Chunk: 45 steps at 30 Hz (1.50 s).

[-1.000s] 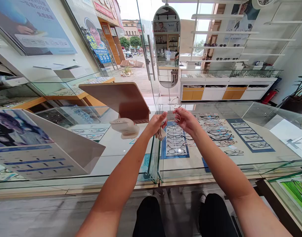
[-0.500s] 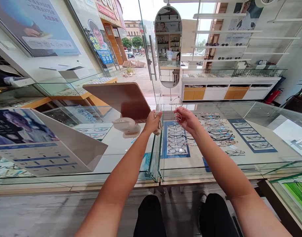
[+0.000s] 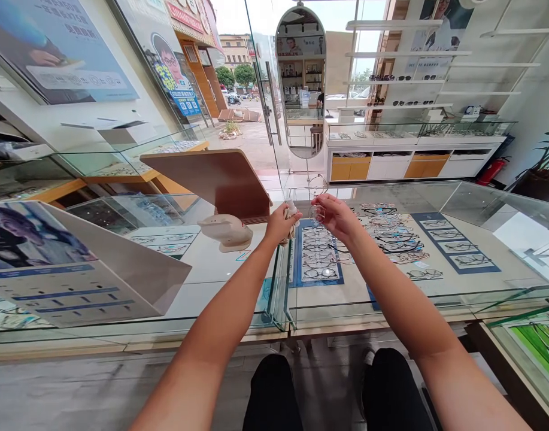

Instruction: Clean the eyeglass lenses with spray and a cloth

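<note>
My left hand (image 3: 281, 224) is closed around a crumpled beige cloth (image 3: 294, 228). A pale, bottle-like tip (image 3: 291, 205) sticks up from the same grip, too small to name surely. Just to its right, my right hand (image 3: 337, 216) pinches a pair of thin-rimmed eyeglasses (image 3: 318, 214), held on end with one lens above the other. The two hands are close together above the seam of the glass display counters. Beneath my right hand, several eyeglasses lie in rows on a blue-bordered tray (image 3: 341, 276) under the glass.
A brown tilted mirror or panel (image 3: 202, 173) on a cream base (image 3: 224, 232) stands left of my hands. Nearer is a desk calendar (image 3: 90, 269). More eyeglasses (image 3: 400, 239) fill the right counter. An oval mirror (image 3: 301, 84) stands beyond.
My left hand with the cloth has moved slightly right and turned, closer to the eyeglasses. My right hand keeps its pinch. The whole view has shifted a little.
</note>
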Motion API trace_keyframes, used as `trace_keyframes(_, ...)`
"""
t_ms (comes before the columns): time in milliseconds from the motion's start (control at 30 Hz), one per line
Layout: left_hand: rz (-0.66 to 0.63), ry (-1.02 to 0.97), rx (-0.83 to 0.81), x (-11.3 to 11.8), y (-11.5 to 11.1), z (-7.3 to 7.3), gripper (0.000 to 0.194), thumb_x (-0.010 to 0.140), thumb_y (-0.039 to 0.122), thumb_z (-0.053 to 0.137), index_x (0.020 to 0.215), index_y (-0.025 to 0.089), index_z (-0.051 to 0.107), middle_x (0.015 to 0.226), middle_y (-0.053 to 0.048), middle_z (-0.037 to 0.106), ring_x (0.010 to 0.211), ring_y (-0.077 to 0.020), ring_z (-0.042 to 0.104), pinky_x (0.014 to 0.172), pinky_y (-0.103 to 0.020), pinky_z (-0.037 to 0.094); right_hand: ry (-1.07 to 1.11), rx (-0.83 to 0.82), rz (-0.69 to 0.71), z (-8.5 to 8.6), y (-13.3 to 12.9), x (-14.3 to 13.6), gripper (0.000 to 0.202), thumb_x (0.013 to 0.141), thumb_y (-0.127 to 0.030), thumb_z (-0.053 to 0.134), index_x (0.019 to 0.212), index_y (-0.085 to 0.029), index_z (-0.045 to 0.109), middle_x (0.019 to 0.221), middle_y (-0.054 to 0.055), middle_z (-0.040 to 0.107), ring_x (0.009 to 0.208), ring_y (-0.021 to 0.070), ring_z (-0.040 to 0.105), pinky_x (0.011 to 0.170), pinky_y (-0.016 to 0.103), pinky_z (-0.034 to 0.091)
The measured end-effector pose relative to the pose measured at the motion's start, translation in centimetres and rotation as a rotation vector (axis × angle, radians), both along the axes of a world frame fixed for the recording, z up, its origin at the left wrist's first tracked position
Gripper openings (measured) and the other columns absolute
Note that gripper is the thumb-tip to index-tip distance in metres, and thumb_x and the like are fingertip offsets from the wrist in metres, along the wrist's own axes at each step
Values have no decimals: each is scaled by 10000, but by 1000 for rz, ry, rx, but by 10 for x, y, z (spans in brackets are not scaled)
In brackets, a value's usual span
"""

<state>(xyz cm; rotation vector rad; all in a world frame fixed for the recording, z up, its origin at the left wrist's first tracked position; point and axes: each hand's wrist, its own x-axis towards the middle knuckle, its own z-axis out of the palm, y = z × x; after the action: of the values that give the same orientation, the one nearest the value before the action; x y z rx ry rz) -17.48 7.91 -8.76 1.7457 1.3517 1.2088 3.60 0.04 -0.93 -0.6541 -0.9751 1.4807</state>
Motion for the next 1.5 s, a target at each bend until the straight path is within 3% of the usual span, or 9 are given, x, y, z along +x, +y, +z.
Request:
trace_keyframes(100,24,105,-31,2,0,0,451,817,577,860,1052,219,721,917,-45,753,881,-263,662,832,-357,484,11,-3,10,1,-1,0,571,547,-552,1117,841,-252,731,968,-5,795,719,104,559,629,261,462)
trace_keyframes(233,114,133,34,5,-5,8,494,793,540,914,1108,216,714,1058,-93,725,1005,-294,675,882,-375,500,9,-7,13,2,-2,1,564,547,-544,1116,846,-252,736,975,-2,793,723,106,559,633,265,468)
trace_keyframes(333,238,62,100,5,-16,25,475,861,606,873,1076,231,679,1024,-93,691,1001,-293,660,866,-374,489,13,-8,-1,3,-2,2,554,553,-537,1109,851,-258,734,972,-4,788,721,112,556,625,274,463)
trace_keyframes(433,301,-65,76,1,-32,48,380,918,587,795,984,242,647,879,-42,636,839,-244,606,761,-351,450,47,-10,-4,6,-2,5,552,542,-523,1119,852,-258,747,974,-7,789,723,110,556,612,265,461)
trace_keyframes(600,73,-589,-138,-3,-53,80,226,733,318,720,925,227,642,712,31,507,580,-143,470,524,-264,360,84,-21,7,9,-4,8,492,605,-483,1109,870,-253,764,978,-15,801,725,103,592,627,252,512)
trace_keyframes(767,-59,-913,-259,0,-59,91,335,562,142,664,889,199,625,743,15,608,573,-118,549,523,-222,465,119,-72,43,7,-7,6,443,651,-437,1109,875,-249,776,964,-18,819,764,115,659,787,290,647)
trace_keyframes(1000,-205,-997,-236,-1,-62,97,450,586,46,726,999,205,644,814,27,652,716,-126,642,670,-226,549,204,-120,100,10,-9,9,331,783,-366,1057,898,-276,760,1017,-10,838,991,207,769,941,419,723)
trace_keyframes(1267,-285,-1006,-226,1,-65,98,509,529,21,681,999,209,626,825,33,650,743,-121,629,712,-221,538,247,-133,196,7,-7,7,289,819,-331,1026,922,-256,767,1264,45,861,1123,251,804,988,419,734)
trace_keyframes(1500,-343,-874,-239,-5,-63,94,469,481,55,679,926,198,643,824,23,602,702,-109,541,642,-217,461,254,-131,147,4,0,10,226,866,-272,986,907,-227,768,1194,84,857,1158,234,807,1084,377,706)
